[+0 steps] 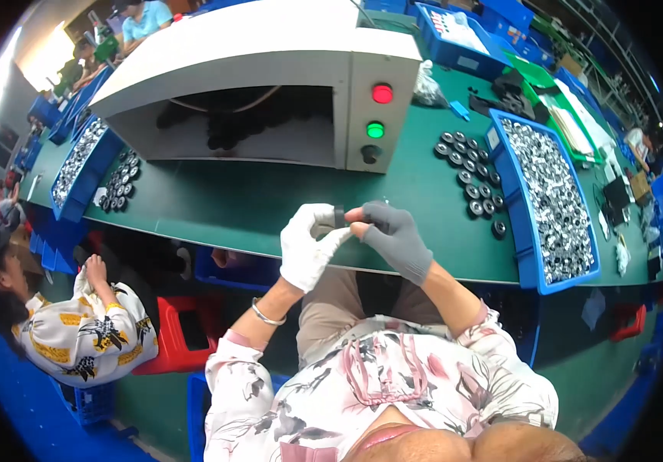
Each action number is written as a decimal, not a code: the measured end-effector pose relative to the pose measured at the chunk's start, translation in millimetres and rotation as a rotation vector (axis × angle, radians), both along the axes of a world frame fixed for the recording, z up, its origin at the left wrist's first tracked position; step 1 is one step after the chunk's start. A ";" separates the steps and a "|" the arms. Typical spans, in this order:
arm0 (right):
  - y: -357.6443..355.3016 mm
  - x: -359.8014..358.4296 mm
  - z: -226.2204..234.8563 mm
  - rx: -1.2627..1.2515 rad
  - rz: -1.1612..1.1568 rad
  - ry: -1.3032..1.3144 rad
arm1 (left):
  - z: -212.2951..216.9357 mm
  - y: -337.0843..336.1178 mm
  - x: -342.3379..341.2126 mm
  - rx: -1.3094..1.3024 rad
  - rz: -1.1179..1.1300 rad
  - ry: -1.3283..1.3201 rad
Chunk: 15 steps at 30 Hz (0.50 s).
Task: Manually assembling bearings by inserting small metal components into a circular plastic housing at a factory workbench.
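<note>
My left hand point(308, 246), in a white glove, pinches a small black round part point(339, 216) between thumb and fingers, just above the near edge of the green table point(270, 204). Against its right side comes my right hand point(397, 240), wearing a grey glove with bare fingertips. Its thumb and forefinger are closed together close to the black part; whatever sits between those fingertips is too small to make out. Several black wheel-like parts with silvery centres point(470, 165) stand to the right of my hands. A similar group of black parts point(120, 185) lies at the left.
A white machine housing point(358, 77) with a dark opening, a red button point(382, 94) and a green button point(375, 129) stands ahead. Blue bins of small metal parts are at right point(527, 239) and left point(108, 162). A co-worker point(85, 331) sits at left near a red stool point(181, 331).
</note>
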State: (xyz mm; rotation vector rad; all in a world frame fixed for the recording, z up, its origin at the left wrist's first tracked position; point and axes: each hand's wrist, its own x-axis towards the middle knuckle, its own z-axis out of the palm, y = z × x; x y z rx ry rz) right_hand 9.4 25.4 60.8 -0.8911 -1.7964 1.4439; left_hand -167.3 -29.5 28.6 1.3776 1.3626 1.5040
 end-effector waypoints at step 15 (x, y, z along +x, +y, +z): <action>-2.9 85.4 -26.7 0.228 -0.060 0.047 | -27.3 -7.9 94.8 -0.194 -0.297 -0.853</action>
